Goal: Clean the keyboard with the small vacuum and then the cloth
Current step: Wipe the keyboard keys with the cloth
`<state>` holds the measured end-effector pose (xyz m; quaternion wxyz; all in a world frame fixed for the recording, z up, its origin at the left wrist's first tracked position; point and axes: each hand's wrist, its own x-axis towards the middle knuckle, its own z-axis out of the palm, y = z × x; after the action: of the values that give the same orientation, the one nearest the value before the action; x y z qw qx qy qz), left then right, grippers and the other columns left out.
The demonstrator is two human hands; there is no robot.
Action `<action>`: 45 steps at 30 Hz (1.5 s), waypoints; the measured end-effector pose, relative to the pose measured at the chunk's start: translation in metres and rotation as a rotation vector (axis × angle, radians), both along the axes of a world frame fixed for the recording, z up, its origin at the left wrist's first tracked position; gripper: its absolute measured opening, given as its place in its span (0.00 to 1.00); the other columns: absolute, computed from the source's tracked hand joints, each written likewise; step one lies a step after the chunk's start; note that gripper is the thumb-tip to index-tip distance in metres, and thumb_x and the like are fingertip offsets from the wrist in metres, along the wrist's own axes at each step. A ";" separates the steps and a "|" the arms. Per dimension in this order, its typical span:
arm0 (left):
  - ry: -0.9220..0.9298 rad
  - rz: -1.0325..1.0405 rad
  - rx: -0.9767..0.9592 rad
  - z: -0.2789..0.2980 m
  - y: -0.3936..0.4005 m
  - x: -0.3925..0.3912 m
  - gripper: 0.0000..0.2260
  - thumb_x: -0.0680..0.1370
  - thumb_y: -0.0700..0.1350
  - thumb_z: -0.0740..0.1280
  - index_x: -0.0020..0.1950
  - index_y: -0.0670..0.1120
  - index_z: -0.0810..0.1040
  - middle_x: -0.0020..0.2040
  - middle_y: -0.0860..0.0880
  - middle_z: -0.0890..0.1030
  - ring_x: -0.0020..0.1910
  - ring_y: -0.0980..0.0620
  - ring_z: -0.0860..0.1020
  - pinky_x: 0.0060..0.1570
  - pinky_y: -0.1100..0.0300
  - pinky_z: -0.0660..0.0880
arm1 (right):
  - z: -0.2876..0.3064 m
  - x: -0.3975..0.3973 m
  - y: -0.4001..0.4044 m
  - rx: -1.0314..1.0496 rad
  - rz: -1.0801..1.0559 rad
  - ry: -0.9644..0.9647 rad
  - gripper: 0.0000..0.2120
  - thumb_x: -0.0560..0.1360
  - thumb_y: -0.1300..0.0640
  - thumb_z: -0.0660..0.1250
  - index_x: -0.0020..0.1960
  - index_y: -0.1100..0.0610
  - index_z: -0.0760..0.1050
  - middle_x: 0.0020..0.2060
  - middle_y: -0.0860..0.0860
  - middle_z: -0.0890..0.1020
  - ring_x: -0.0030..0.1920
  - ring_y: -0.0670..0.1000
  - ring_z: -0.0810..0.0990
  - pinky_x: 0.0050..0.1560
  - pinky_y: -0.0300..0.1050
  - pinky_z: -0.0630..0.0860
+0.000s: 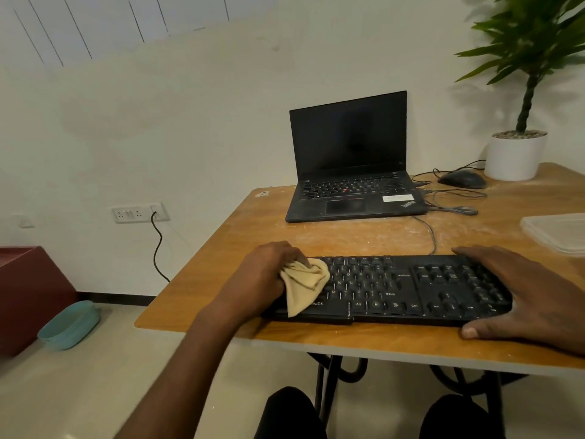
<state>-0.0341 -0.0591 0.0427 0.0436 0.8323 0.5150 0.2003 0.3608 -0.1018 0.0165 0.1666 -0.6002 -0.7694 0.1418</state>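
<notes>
The wooden table point(364, 239) fills the frame's right half, its near edge just beside the long black plastic keyboard point(395, 289) at lower centre. The right hand point(535, 299) lies flat, fingers straight, on the keyboard's right end; the left hand point(269, 277) clutches the bunched beige cloth point(305, 282) on its left end. A hard wipe could nudge the keyboard off that edge, or the cloth could snag keycaps.

A small office or study corner is suggested: an open laptop point(351, 160), a wired mouse point(462, 179) and a keyboard point(395, 289) are set on a wooden table point(221, 248), beside a potted plant point(519, 90) and wall sockets point(139, 212).
</notes>
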 end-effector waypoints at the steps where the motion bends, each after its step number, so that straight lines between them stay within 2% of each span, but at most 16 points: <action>1: 0.017 0.027 0.002 0.001 -0.002 -0.011 0.22 0.75 0.28 0.67 0.59 0.51 0.86 0.57 0.51 0.84 0.57 0.51 0.80 0.55 0.53 0.78 | 0.000 0.000 0.000 0.000 -0.004 0.002 0.54 0.48 0.16 0.69 0.68 0.20 0.46 0.63 0.33 0.66 0.60 0.42 0.70 0.59 0.47 0.73; 3: 0.019 0.091 0.001 0.001 -0.008 -0.030 0.22 0.75 0.28 0.67 0.59 0.51 0.86 0.57 0.52 0.84 0.56 0.52 0.79 0.51 0.61 0.78 | -0.001 0.000 0.001 -0.002 -0.019 0.002 0.54 0.48 0.16 0.69 0.68 0.20 0.46 0.63 0.33 0.66 0.60 0.43 0.70 0.59 0.47 0.73; 5: -0.014 0.121 -0.007 0.001 -0.014 -0.040 0.22 0.75 0.27 0.68 0.59 0.51 0.86 0.57 0.52 0.84 0.54 0.54 0.78 0.46 0.71 0.72 | -0.002 0.000 0.002 -0.001 -0.022 -0.001 0.55 0.48 0.16 0.69 0.68 0.21 0.46 0.64 0.35 0.66 0.61 0.44 0.70 0.60 0.50 0.74; 6: -0.026 0.115 -0.010 0.000 -0.016 -0.039 0.22 0.75 0.28 0.69 0.59 0.51 0.86 0.57 0.52 0.84 0.53 0.55 0.78 0.46 0.72 0.71 | -0.002 0.001 0.002 -0.001 -0.018 -0.001 0.56 0.48 0.16 0.70 0.69 0.21 0.46 0.64 0.35 0.66 0.61 0.44 0.70 0.61 0.51 0.74; 7: -0.032 0.104 -0.010 0.000 -0.017 -0.036 0.21 0.75 0.28 0.69 0.59 0.51 0.86 0.56 0.52 0.84 0.54 0.54 0.79 0.47 0.71 0.72 | -0.002 0.001 0.003 -0.002 -0.012 0.000 0.56 0.48 0.16 0.70 0.69 0.22 0.46 0.64 0.35 0.66 0.61 0.44 0.70 0.61 0.51 0.74; 11: -0.054 0.024 0.019 -0.003 -0.015 -0.007 0.18 0.75 0.31 0.71 0.59 0.50 0.87 0.54 0.50 0.85 0.54 0.49 0.81 0.51 0.54 0.79 | -0.003 0.003 0.003 -0.002 -0.016 0.002 0.56 0.48 0.17 0.70 0.70 0.21 0.46 0.65 0.34 0.65 0.62 0.44 0.70 0.63 0.53 0.74; 13: -0.078 -0.005 0.029 -0.004 -0.014 0.007 0.18 0.76 0.32 0.71 0.59 0.50 0.86 0.55 0.50 0.85 0.54 0.50 0.81 0.53 0.51 0.79 | -0.003 0.002 0.001 -0.004 -0.022 0.001 0.55 0.49 0.17 0.70 0.69 0.21 0.46 0.65 0.34 0.66 0.62 0.44 0.69 0.62 0.52 0.74; 18: -0.044 0.000 0.017 -0.002 -0.016 0.007 0.17 0.77 0.34 0.72 0.60 0.51 0.86 0.58 0.51 0.84 0.57 0.51 0.80 0.55 0.53 0.79 | -0.001 0.002 0.003 -0.006 -0.009 -0.005 0.55 0.49 0.17 0.70 0.69 0.21 0.46 0.64 0.35 0.66 0.61 0.43 0.69 0.61 0.50 0.73; 24: -0.012 0.172 -0.013 -0.001 -0.027 -0.052 0.20 0.74 0.30 0.72 0.59 0.52 0.86 0.54 0.53 0.84 0.53 0.51 0.80 0.45 0.67 0.73 | -0.002 0.000 0.002 0.011 -0.021 0.007 0.54 0.48 0.17 0.70 0.68 0.20 0.45 0.64 0.34 0.65 0.61 0.43 0.68 0.61 0.50 0.72; 26: -0.044 0.172 -0.008 -0.002 -0.031 -0.054 0.21 0.74 0.29 0.72 0.58 0.51 0.87 0.54 0.51 0.85 0.53 0.50 0.81 0.46 0.64 0.75 | -0.003 0.001 0.002 0.006 -0.023 0.007 0.55 0.48 0.17 0.70 0.68 0.20 0.46 0.64 0.34 0.66 0.61 0.43 0.68 0.61 0.49 0.72; 29: -0.077 0.094 0.013 -0.004 -0.031 -0.035 0.19 0.74 0.29 0.71 0.57 0.51 0.88 0.53 0.49 0.85 0.52 0.48 0.81 0.49 0.54 0.78 | -0.002 0.001 0.004 -0.009 -0.010 0.001 0.55 0.48 0.17 0.71 0.69 0.20 0.47 0.64 0.34 0.65 0.60 0.43 0.69 0.59 0.47 0.72; 35: -0.094 -0.028 0.015 -0.007 -0.025 0.016 0.16 0.77 0.34 0.72 0.60 0.52 0.86 0.57 0.51 0.84 0.56 0.51 0.81 0.54 0.53 0.79 | -0.001 0.001 0.002 -0.013 -0.010 0.007 0.53 0.49 0.17 0.70 0.68 0.19 0.46 0.63 0.34 0.65 0.60 0.42 0.68 0.57 0.46 0.71; 38: -0.063 -0.033 0.017 -0.005 -0.028 0.012 0.15 0.78 0.35 0.72 0.59 0.52 0.86 0.57 0.52 0.84 0.55 0.52 0.81 0.53 0.56 0.79 | -0.001 0.001 0.002 -0.007 -0.004 0.002 0.53 0.49 0.17 0.70 0.68 0.19 0.46 0.64 0.34 0.65 0.60 0.42 0.69 0.59 0.47 0.72; 42: -0.019 0.062 0.004 -0.005 -0.035 -0.027 0.21 0.74 0.30 0.71 0.57 0.53 0.87 0.55 0.54 0.84 0.54 0.53 0.80 0.46 0.70 0.71 | 0.000 0.001 0.000 -0.001 0.007 0.005 0.53 0.49 0.17 0.70 0.68 0.20 0.46 0.63 0.34 0.65 0.61 0.42 0.69 0.58 0.45 0.71; 45: -0.037 0.119 0.009 -0.005 -0.043 -0.052 0.23 0.72 0.29 0.73 0.55 0.56 0.87 0.53 0.56 0.84 0.52 0.54 0.81 0.46 0.65 0.75 | 0.001 0.000 -0.001 -0.002 0.007 0.013 0.53 0.50 0.16 0.69 0.68 0.20 0.46 0.64 0.33 0.64 0.62 0.42 0.68 0.58 0.44 0.71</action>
<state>-0.0860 -0.1022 0.0374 0.0375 0.7966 0.5618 0.2199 0.3604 -0.1029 0.0180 0.1705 -0.5968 -0.7701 0.1471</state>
